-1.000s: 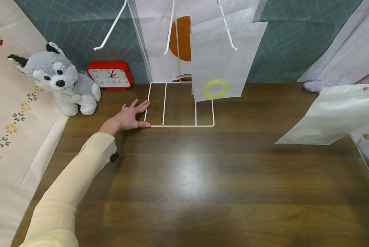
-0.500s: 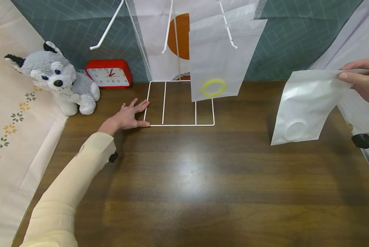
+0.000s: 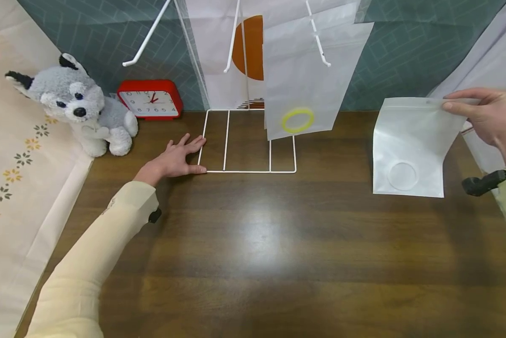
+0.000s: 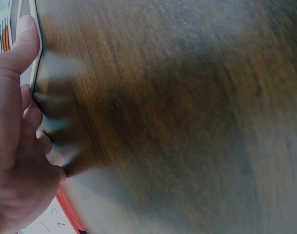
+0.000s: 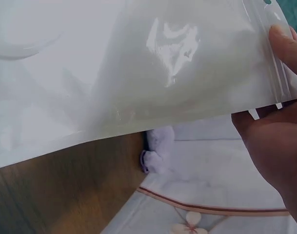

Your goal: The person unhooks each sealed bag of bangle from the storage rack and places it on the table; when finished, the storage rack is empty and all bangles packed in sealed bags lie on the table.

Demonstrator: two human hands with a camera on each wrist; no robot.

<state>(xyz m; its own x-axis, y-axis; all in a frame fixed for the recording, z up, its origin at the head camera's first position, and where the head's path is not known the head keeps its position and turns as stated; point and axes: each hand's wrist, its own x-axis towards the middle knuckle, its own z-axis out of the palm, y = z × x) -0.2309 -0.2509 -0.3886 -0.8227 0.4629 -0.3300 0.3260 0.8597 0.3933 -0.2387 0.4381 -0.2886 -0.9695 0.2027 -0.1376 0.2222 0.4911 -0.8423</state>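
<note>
My left hand [image 3: 172, 159] lies with spread fingers on the table, its thumb and fingers touching the left end of a white wire rack's base [image 3: 253, 172]. In the left wrist view the thumb [image 4: 26, 41] rests along the wire. At the right, my right hand [image 3: 491, 117] pinches the top corner of a white zip bag [image 3: 408, 136] between thumb and fingers. The bag hangs over the table, and a round outline shows near its bottom. Another white bag [image 3: 312, 80], with a yellow ring [image 3: 297, 120] showing through, hangs from the rack's right hook [image 3: 320, 44].
Two more white hooks, the left one [image 3: 147, 40] and the middle one [image 3: 231, 42], jut forward from the rack. A red clock [image 3: 151, 99] and a grey plush dog [image 3: 83, 105] stand at the back left. Lilac cloth [image 3: 468, 70] hangs along the right side.
My right hand has come into view from the right edge, carrying the white zip bag leftward; the bag now faces the camera. The left hand stays on the rack base.
</note>
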